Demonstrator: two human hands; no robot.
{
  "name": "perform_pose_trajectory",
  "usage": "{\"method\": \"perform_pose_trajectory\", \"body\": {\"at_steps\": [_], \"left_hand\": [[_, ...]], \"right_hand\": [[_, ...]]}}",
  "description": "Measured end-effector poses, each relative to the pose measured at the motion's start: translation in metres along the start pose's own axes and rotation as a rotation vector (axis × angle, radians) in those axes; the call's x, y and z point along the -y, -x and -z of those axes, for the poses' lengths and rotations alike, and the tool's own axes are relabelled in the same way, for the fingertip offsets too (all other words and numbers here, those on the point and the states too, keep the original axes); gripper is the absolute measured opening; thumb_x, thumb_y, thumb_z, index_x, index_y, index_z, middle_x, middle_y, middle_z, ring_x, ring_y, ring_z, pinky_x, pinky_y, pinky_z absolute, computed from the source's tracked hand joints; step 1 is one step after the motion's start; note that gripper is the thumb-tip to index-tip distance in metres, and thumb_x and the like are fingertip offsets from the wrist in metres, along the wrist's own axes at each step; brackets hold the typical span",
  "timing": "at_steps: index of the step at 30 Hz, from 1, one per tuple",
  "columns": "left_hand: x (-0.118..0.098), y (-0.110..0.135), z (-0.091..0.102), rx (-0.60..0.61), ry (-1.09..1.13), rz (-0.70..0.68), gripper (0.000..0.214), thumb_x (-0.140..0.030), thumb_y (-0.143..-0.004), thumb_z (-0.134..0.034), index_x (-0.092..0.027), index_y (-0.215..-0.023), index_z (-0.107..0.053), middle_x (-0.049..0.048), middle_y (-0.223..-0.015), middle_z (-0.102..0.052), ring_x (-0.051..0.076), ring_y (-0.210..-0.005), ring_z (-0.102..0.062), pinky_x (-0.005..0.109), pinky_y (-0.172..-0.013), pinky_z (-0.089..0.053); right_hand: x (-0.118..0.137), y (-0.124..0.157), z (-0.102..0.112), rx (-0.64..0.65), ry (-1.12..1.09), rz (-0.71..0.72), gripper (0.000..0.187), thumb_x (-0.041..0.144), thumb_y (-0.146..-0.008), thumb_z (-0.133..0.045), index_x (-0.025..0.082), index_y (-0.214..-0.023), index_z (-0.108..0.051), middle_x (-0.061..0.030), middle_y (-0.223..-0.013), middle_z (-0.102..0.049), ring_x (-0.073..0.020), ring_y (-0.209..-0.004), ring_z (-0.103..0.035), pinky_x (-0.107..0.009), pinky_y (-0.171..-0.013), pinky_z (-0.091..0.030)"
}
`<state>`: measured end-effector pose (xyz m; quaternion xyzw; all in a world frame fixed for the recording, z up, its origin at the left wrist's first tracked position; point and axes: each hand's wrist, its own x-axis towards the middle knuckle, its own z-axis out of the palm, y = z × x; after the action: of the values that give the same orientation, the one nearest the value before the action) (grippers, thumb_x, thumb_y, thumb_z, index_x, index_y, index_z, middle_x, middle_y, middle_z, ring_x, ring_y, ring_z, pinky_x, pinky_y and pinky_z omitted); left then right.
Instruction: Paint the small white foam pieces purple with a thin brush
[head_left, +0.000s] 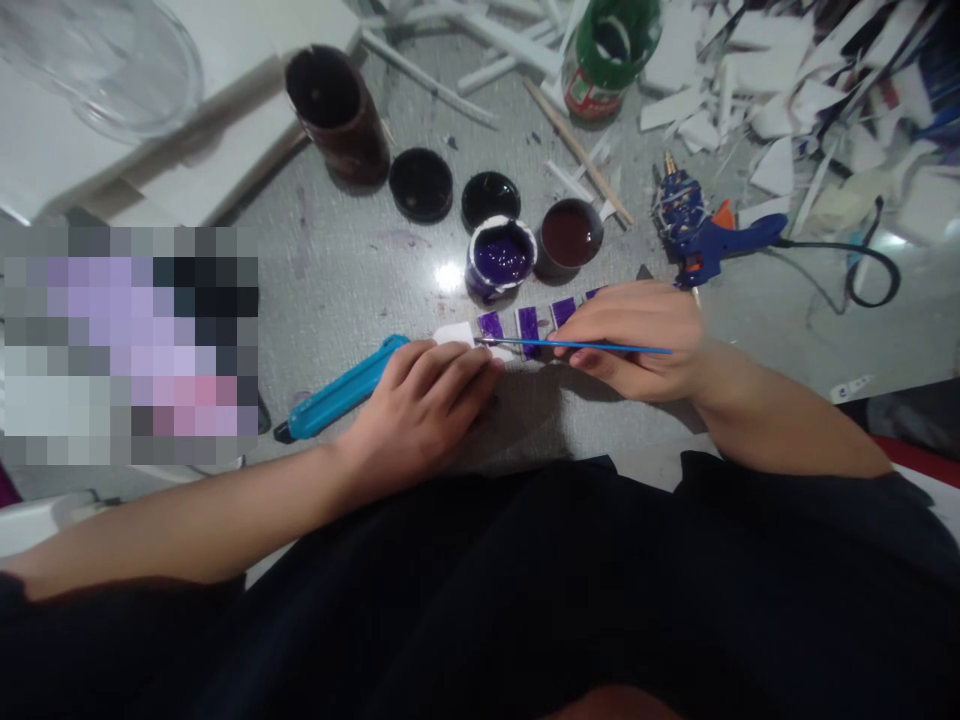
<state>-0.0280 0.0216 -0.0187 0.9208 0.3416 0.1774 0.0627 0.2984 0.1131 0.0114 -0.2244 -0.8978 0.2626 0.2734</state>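
Brush [581, 346] pinched in right hand [641, 322], pointing to nine o'clock.
White piece [454, 333] just past its tip, by left hand [431, 392]; left grip unclear.

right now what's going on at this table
A person's right hand holds a thin blue paintbrush, its tip near a white piece at the left hand's fingers. Several purple pieces lie alongside, near an open paint pot. The blue glue gun lies off to the right.
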Motion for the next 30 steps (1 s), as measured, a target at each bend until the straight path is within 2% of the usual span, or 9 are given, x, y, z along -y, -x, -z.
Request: {"method": "perform_pose_trajectory", "body": {"at_steps": [9,15,20,24,30], "left_hand": [[0.0001,-0.0016,0.0008,-0.009,0.004,-0.003,0.051,-0.028,-0.117,-0.072,-0.015,-0.165,-0.072,0.019,-0.147,-0.082,0.036,-0.138,-0.071,0.056,-0.121,-0.063],[0.0005,-0.0063,0.0048,-0.057,-0.042,-0.053,0.041,-0.025,-0.119,-0.069,-0.007,-0.156,-0.074,0.0199,-0.14,-0.084,0.034,-0.133,-0.073,0.051,-0.117,-0.064],[0.0005,-0.0084,0.0061,-0.058,-0.032,-0.048,0.041,-0.027,-0.12,-0.069,-0.008,-0.156,-0.074,0.019,-0.142,-0.084,0.033,-0.133,-0.072,0.051,-0.116,-0.064],[0.0005,-0.0081,0.0058,-0.064,-0.04,-0.064,0.042,-0.026,-0.12,-0.068,-0.005,-0.156,-0.074,0.0201,-0.14,-0.084,0.034,-0.133,-0.072,0.052,-0.116,-0.064],[0.0004,-0.0046,0.0034,-0.032,-0.015,-0.037,0.046,-0.028,-0.119,-0.068,-0.01,-0.161,-0.073,0.0204,-0.144,-0.084,0.035,-0.137,-0.072,0.054,-0.119,-0.065]], "right_hand": [[-0.0007,0.0003,-0.0008,-0.08,0.052,0.059,0.014,0.029,-0.115,-0.074,0.031,-0.126,-0.083,-0.0006,-0.091,-0.09,-0.0213,-0.075,-0.087,-0.036,-0.065,-0.067],[0.0029,-0.0032,0.0007,-0.137,0.09,0.094,0.011,0.025,-0.116,-0.071,0.025,-0.117,-0.082,-0.0023,-0.088,-0.089,-0.0193,-0.072,-0.085,-0.034,-0.063,-0.067],[0.0062,-0.0033,0.0026,-0.202,0.113,0.05,0.013,0.027,-0.115,-0.07,0.03,-0.111,-0.082,0.0,-0.086,-0.088,-0.0176,-0.068,-0.08,-0.034,-0.062,-0.065],[0.0075,-0.0037,0.0016,-0.218,0.079,0.042,0.014,0.023,-0.112,-0.069,0.027,-0.104,-0.08,0.0001,-0.081,-0.085,-0.0168,-0.062,-0.075,-0.034,-0.059,-0.061],[0.0073,-0.0017,0.0027,-0.244,0.152,0.008,0.014,0.023,-0.11,-0.072,0.03,-0.107,-0.084,-0.0013,-0.086,-0.089,-0.0199,-0.066,-0.079,-0.037,-0.059,-0.062]]}}
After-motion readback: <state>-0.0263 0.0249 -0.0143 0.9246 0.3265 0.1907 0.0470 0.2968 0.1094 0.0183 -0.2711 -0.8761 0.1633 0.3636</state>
